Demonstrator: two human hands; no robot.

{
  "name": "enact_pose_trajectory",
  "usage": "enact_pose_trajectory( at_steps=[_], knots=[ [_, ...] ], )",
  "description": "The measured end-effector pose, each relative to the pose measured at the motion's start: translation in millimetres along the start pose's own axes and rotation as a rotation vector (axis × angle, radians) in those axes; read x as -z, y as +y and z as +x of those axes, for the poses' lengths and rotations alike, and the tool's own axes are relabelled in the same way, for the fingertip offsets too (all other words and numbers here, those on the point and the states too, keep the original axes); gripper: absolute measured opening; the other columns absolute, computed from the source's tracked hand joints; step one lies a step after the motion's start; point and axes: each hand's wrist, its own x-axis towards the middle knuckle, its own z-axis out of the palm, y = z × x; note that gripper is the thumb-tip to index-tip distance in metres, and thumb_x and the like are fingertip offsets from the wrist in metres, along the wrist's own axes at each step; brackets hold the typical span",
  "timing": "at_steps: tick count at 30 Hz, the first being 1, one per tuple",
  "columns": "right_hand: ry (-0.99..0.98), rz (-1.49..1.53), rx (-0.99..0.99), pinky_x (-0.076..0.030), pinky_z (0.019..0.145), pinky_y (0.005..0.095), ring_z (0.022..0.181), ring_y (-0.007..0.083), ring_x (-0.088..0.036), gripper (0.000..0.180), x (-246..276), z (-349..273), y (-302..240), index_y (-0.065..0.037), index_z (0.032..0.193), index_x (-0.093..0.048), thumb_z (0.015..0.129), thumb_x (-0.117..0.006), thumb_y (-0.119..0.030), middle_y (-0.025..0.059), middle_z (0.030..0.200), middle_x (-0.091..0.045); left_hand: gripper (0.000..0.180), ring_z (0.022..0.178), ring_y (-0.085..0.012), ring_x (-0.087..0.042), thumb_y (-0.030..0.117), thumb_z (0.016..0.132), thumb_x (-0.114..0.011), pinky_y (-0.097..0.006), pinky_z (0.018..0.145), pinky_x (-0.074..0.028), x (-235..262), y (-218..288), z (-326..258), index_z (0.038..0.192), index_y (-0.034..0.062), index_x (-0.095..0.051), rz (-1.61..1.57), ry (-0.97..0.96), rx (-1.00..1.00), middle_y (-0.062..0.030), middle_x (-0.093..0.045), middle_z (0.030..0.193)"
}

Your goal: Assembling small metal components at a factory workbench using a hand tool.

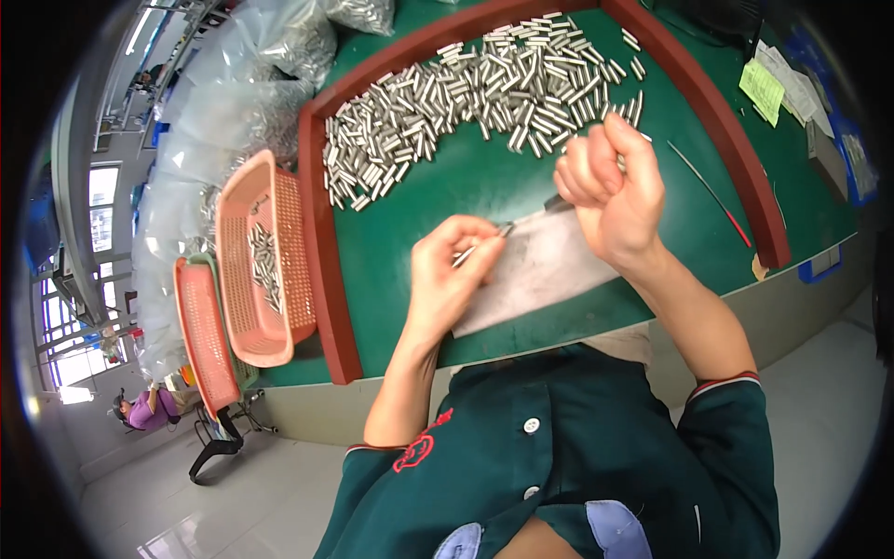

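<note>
My left hand (449, 272) pinches a short metal rod (484, 247) over a grey worn patch (540, 270) on the green table (410, 252). My right hand (610, 191) is closed in a fist just right of it, above the patch, gripping a thin dark tool whose tip (556, 202) pokes out below the fingers. A big heap of small silver metal rods (475, 93) lies spread across the table behind both hands, inside a red-brown wooden border (321, 270).
A pink plastic basket (256, 261) holding several metal rods hangs at the table's left edge, with a second pink basket (205, 335) below it. Clear bags of rods (233, 84) pile at the left. Papers (773, 84) lie at the far right. A thin red-tipped wire (712, 196) rests nearby. Another person (144, 408) sits at the lower left.
</note>
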Motion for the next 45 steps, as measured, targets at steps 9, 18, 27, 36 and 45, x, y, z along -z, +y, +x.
enact_pose_trajectory(
  at_steps=[9, 18, 27, 36, 45],
  knots=[
    [0.059, 0.031, -0.05, -0.016, 0.04, 0.0242, 0.04, 0.0072, -0.017, 0.044, -2, -3, -4, -0.012, 0.049, -0.026, 0.091, -0.032, -0.024, -0.002, 0.042, -0.025, 0.01, 0.058, -0.0111, -0.047, 0.008, 0.085, -0.052, -0.023, 0.053, -0.039, 156, 54, -30, 0.087, -0.0025, -0.052, 0.797, 1.007, -0.498, -0.0063, -0.053, 0.07],
    [0.057, 0.029, -0.081, -0.017, 0.04, 0.0243, 0.041, 0.0073, -0.017, 0.043, -3, -1, -4, -0.013, 0.049, -0.025, 0.09, -0.032, -0.024, -0.002, 0.042, -0.024, 0.011, 0.073, -0.025, -0.057, 0.008, 0.075, -0.062, -0.033, 0.069, -0.045, 132, 38, 9, 0.082, -0.0005, -0.061, 0.989, 0.856, -0.444, -0.0129, -0.059, 0.077],
    [0.07, 0.015, -0.08, -0.017, 0.04, 0.0243, 0.041, 0.0075, -0.017, 0.043, -2, -2, -5, -0.013, 0.049, -0.025, 0.09, -0.032, -0.023, -0.0021, 0.042, -0.023, 0.016, 0.067, -0.028, -0.053, 0.014, 0.064, -0.069, -0.038, 0.062, -0.042, 45, 15, 96, 0.068, 0.0013, -0.06, 0.975, 0.481, -0.445, -0.0114, -0.053, 0.064],
    [0.095, 0.019, -0.074, -0.017, 0.041, 0.0246, 0.041, 0.0076, -0.016, 0.043, 1, 0, -8, -0.013, 0.049, -0.026, 0.09, -0.031, -0.025, -0.0027, 0.042, -0.023, 0.008, 0.061, -0.028, -0.052, 0.004, 0.063, -0.065, -0.037, 0.058, -0.041, 5, 30, 64, 0.066, 0.0001, -0.058, 0.813, 0.179, -0.568, -0.0111, -0.053, 0.062],
    [0.048, -0.007, -0.101, -0.014, 0.038, 0.0235, 0.04, 0.0047, -0.017, 0.042, 2, 0, 2, -0.01, 0.049, -0.028, 0.089, -0.035, -0.022, -0.0039, 0.043, -0.025, 0.012, 0.067, -0.0278, -0.052, 0.003, 0.063, -0.068, -0.035, 0.06, -0.041, -28, 9, 27, 0.07, 0.0012, -0.058, 0.612, -0.051, -0.418, -0.0095, -0.053, 0.07]
  ],
)
